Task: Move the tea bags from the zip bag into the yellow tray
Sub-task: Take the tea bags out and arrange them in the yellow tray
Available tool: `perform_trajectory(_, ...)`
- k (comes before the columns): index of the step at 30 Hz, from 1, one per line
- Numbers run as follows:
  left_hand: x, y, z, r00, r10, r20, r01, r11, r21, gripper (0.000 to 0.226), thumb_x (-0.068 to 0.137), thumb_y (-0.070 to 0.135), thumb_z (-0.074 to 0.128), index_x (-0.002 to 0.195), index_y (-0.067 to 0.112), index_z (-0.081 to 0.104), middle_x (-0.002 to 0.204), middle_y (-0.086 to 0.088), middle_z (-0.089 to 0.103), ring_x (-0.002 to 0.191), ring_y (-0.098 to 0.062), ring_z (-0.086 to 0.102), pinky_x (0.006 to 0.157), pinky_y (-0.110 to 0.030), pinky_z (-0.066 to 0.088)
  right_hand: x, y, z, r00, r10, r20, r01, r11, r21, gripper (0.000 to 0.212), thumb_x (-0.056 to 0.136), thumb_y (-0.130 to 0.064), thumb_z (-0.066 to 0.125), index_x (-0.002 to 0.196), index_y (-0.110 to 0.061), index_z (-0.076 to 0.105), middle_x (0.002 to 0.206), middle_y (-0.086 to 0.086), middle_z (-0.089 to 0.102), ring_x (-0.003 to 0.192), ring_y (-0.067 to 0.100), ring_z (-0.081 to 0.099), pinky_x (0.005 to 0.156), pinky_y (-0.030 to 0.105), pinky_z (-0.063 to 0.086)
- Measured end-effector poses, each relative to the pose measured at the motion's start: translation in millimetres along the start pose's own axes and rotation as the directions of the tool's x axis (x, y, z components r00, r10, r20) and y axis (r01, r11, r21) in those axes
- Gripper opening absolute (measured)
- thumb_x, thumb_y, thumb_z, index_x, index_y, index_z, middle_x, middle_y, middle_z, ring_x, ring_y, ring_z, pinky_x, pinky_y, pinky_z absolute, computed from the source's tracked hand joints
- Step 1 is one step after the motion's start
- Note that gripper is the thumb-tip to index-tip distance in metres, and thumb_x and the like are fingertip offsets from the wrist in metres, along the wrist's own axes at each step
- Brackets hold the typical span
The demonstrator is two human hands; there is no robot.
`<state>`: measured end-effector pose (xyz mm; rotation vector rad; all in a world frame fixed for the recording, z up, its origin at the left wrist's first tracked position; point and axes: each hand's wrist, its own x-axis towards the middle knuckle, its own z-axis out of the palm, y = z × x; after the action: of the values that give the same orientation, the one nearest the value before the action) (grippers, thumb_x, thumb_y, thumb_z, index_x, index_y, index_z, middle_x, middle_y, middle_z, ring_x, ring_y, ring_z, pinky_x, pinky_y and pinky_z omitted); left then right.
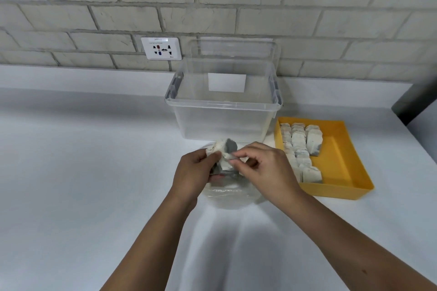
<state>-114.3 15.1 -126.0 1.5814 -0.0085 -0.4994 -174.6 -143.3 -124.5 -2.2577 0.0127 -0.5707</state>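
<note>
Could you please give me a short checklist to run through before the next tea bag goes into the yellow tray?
1. Left hand grips the bunch of tea bags: ok.
2. Right hand pinches a single bag: cannot tell.
3. Yellow tray has bare floor on its right side: ok.
4. Clear bin stands behind, off the path to the tray: ok.
5. Zip bag emptied: cannot tell.

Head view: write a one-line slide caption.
Left hand and right hand pinch tea bags over the zip bag, beside the part-filled yellow tray.
</note>
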Motion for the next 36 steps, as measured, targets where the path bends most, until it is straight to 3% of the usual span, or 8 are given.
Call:
perform_trajectory(5, -12.8, 5.8, 15.0, 0.995, 0.083, 0.05, -0.083, 0.996, -0.014, 0.019, 0.097, 0.013, 0.058, 0.098, 0.01, 0.077, 0.097, -0.021, 0.073, 0.085, -0.024, 0.071, 0.077, -0.03, 0.061, -10.3, -0.3, -15.9, 0.987, 0.158, -0.027, -0.152, 0.976, 0.157, 0.013, 0.083, -0.029, 0.075, 0.079, -0.017, 0.075, 0.077, -0.007, 0.068, 0.066, 0.009, 0.063, 0.064, 0.029, 0.051)
perform_trajectory(11, -23.9, 9.1, 51.4, 0.985, 0.105, 0.138, -0.103, 0.994, -0.026, 0.018, 0.098, 0.013, 0.057, 0.101, 0.01, 0.075, 0.099, -0.021, 0.074, 0.092, -0.032, 0.072, 0.076, -0.032, 0.061, -16.3, 9.8, -48.2, 0.886, 0.463, 0.022, -0.444, 0.835, 0.326, 0.031, 0.078, -0.027, 0.08, 0.105, -0.021, 0.065, 0.089, 0.0, 0.067, 0.061, 0.015, 0.062, 0.058, 0.025, 0.052)
perform_trajectory(15, -24.2, 10.5, 79.0, 0.976, 0.118, 0.18, -0.12, 0.993, 0.001, 0.018, 0.098, 0.013, 0.058, 0.099, 0.014, 0.075, 0.099, -0.02, 0.074, 0.089, -0.026, 0.069, 0.069, -0.025, 0.058, -22.9, 17.9, -77.7, 0.839, 0.544, 0.022, -0.479, 0.718, 0.505, 0.013, 0.082, -0.018, 0.077, 0.092, -0.011, 0.072, 0.063, 0.001, 0.063, 0.053, 0.013, 0.054, 0.057, 0.034, 0.052)
perform_trajectory(21, -13.2, 12.6, 109.7, 0.975, 0.122, 0.186, -0.133, 0.99, 0.049, 0.016, 0.097, 0.017, 0.06, 0.102, 0.015, 0.075, 0.092, -0.011, 0.077, 0.085, -0.026, 0.071, 0.068, -0.025, 0.058, -15.7, 31.7, -124.6, 0.855, 0.516, -0.046, -0.402, 0.716, 0.571, 0.012, 0.083, -0.003, 0.073, 0.092, -0.005, 0.067, 0.075, 0.008, 0.064, 0.057, 0.014, 0.057, 0.057, 0.024, 0.053)
perform_trajectory(26, -2.7, 17.5, 125.0, 0.973, 0.122, 0.195, -0.138, 0.988, 0.074, 0.015, 0.097, 0.016, 0.06, 0.101, 0.012, 0.075, 0.091, -0.012, 0.077, 0.082, -0.02, 0.07, 0.065, -0.022, 0.058, -10.6, 46.4, -145.1, 0.899, 0.437, -0.037, -0.355, 0.775, 0.523, 0.011, 0.084, 0.001, 0.071, 0.092, -0.003, 0.065, 0.075, 0.011, 0.065, 0.06, 0.02, 0.063, 0.061, 0.031, 0.058)
perform_trajectory(29, 6.1, 17.6, 130.7, 0.975, 0.121, 0.189, -0.137, 0.988, 0.075, 0.015, 0.097, 0.014, 0.06, 0.1, 0.012, 0.075, 0.091, -0.013, 0.077, 0.082, -0.021, 0.071, 0.07, -0.025, 0.061, -6.6, 58.5, -157.8, 0.891, 0.418, -0.176, -0.303, 0.838, 0.454, 0.008, 0.085, -0.008, 0.072, 0.09, -0.007, 0.067, 0.071, 0.007, 0.067, 0.058, 0.02, 0.064, 0.062, 0.034, 0.06)
perform_trajectory(32, 14.4, 15.8, 133.5, 0.975, 0.125, 0.181, -0.142, 0.986, 0.082, 0.015, 0.097, 0.014, 0.06, 0.099, 0.014, 0.075, 0.09, -0.011, 0.077, 0.087, -0.025, 0.072, 0.077, -0.032, 0.062, -3.6, 81.0, -169.9, 0.926, 0.297, -0.235, -0.281, 0.955, 0.098, 0.006, 0.083, -0.015, 0.075, 0.085, -0.015, 0.069, 0.068, -0.006, 0.066, 0.059, 0.009, 0.06, 0.062, 0.019, 0.053)
perform_trajectory(36, 22.7, 11.3, 135.6, 0.975, 0.123, 0.187, -0.141, 0.986, 0.089, 0.015, 0.097, 0.015, 0.06, 0.098, 0.015, 0.075, 0.089, -0.009, 0.078, 0.091, -0.029, 0.073, 0.083, -0.039, 0.061, -4.5, 112.7, -173.1, 0.933, 0.308, -0.187, -0.341, 0.924, -0.175, 0.006, 0.082, -0.017, 0.076, 0.085, -0.014, 0.071, 0.073, -0.012, 0.064, 0.066, 0.001, 0.058, 0.061, 0.009, 0.045)
